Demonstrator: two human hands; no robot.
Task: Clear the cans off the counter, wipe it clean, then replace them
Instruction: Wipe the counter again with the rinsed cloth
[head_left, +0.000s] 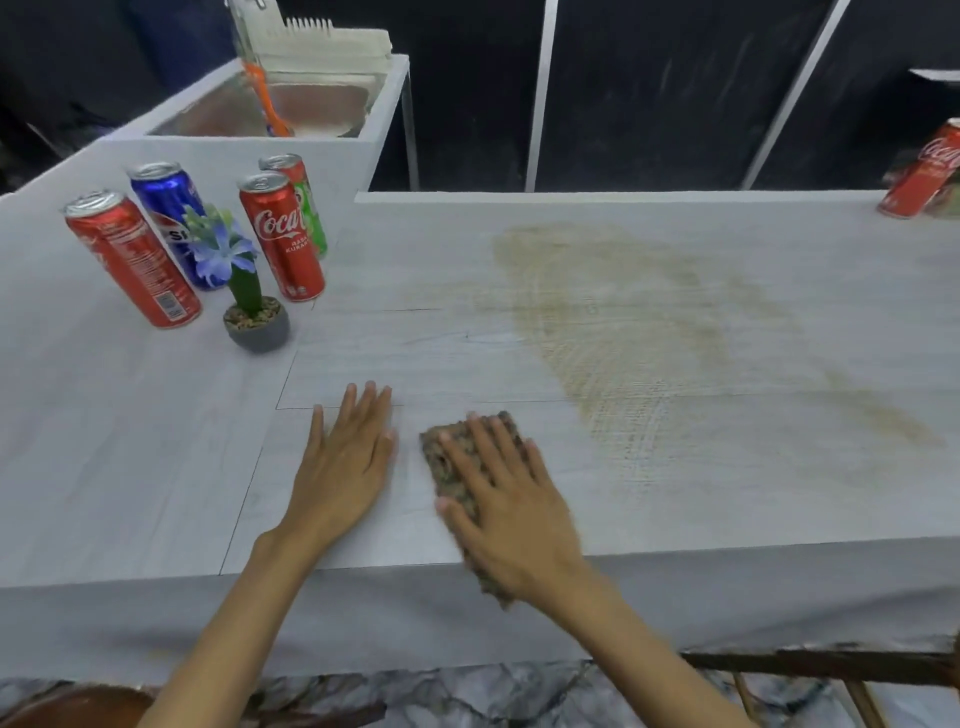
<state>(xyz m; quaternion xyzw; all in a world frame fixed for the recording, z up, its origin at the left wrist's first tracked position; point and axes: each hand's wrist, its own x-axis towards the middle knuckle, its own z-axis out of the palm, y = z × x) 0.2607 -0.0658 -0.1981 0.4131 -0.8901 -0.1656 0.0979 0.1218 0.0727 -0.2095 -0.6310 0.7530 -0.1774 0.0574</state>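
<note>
I see the right hand (511, 499) pressing flat on the mottled brown cloth (434, 457) at 6 o'clock on the pale grey desk (156, 441). The left hand (345, 457) lies flat beside it. Four slim metal drink cans (283, 239) stand at 10 o'clock.

My left forearm (249, 608) and right forearm (639, 649) are bare along all that shows, slim and smooth, narrowing to thin wrists at the counter's (727, 509) front edge. Over the counter, my left hand (345, 457) has long, slender fingers with short, rounded, pale nails. My right hand (511, 499) looks alike, its outline slightly blurred.
</note>
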